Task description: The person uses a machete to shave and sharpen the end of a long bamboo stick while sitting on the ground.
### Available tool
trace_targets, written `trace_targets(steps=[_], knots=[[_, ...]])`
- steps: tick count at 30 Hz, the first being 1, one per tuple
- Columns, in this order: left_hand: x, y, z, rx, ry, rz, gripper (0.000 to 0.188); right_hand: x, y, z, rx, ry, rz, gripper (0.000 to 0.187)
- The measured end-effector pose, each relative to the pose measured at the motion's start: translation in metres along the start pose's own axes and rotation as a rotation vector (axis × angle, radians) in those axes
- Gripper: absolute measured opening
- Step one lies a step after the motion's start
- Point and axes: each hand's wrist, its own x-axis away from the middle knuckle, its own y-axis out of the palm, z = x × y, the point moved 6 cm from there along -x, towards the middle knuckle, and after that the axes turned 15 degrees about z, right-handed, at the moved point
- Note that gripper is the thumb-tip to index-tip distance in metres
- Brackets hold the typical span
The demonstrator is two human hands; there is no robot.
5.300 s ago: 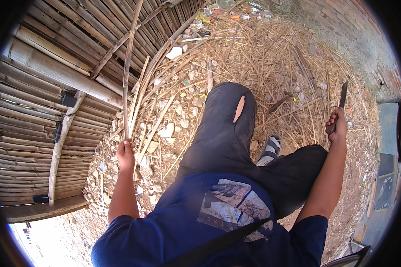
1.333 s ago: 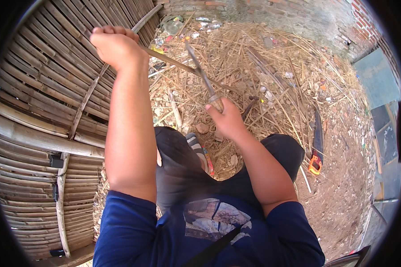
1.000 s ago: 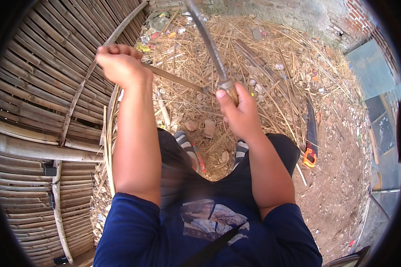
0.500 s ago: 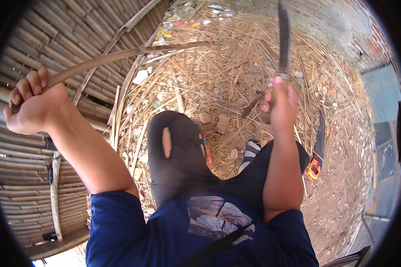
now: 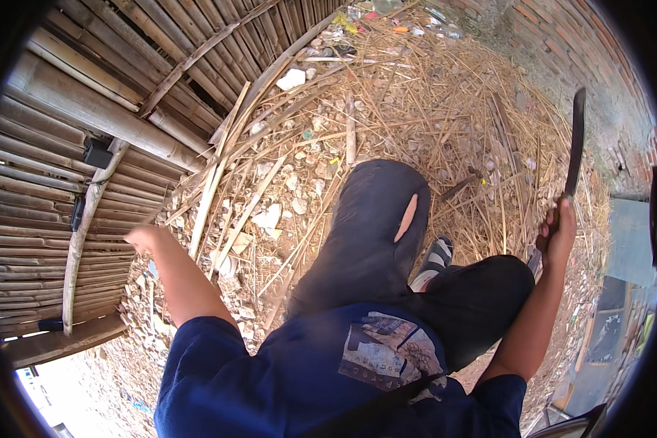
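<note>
My right hand (image 5: 558,232) is closed around the brown handle of a machete (image 5: 577,142). The long dark blade points up and away at the right, in front of the brick wall. At the left, low beside the bamboo wall, my left hand (image 5: 144,239) is smeared by motion. Its fingers cannot be made out, and a faint brown streak rises from it. Whether it holds the curved wooden stick does not show.
The bamboo wall (image 5: 58,171) runs along the left and a brick wall (image 5: 555,44) stands at the far right. Straw (image 5: 416,95), stones and loose sticks litter the ground. A short dark piece (image 5: 460,186) lies beyond my sandalled foot (image 5: 438,255).
My left hand has swung down and inward from the upper left; the curved stick is no longer distinct. My right hand has moved right and nearer with the machete. The view has shifted left.
</note>
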Motion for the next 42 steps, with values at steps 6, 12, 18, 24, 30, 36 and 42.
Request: trace_targets(steps=[6, 12, 18, 24, 30, 36, 42], knots=[[-0.023, -0.035, -0.188, -0.642, 0.523, -0.669, 0.049, -0.006, -0.023, 0.060, 0.031, 0.305, 0.087, 0.039], [0.062, -0.039, -0.250, -0.809, 1.276, -1.210, 0.057, -0.017, -0.031, 0.080, 0.037, 0.442, 0.194, 0.040], [0.138, 0.007, -0.249, -0.622, 1.566, -1.340, 0.050, -0.021, -0.031, 0.082, 0.029, 0.454, 0.234, 0.042], [0.203, 0.075, -0.244, -0.791, 1.701, -1.317, 0.069, -0.017, -0.012, 0.078, 0.072, 0.470, 0.344, 0.038], [0.222, 0.073, -0.259, -1.186, 1.717, -1.329, 0.062, -0.019, -0.010, 0.078, 0.084, 0.472, 0.261, 0.041], [0.195, 0.050, -0.274, -1.069, 1.692, -1.268, 0.035, -0.015, -0.011, 0.076, 0.097, 0.457, 0.304, 0.042], [0.171, 0.027, -0.261, -0.673, 1.586, -1.478, 0.040, -0.021, -0.017, 0.081, 0.075, 0.465, 0.307, 0.041]])
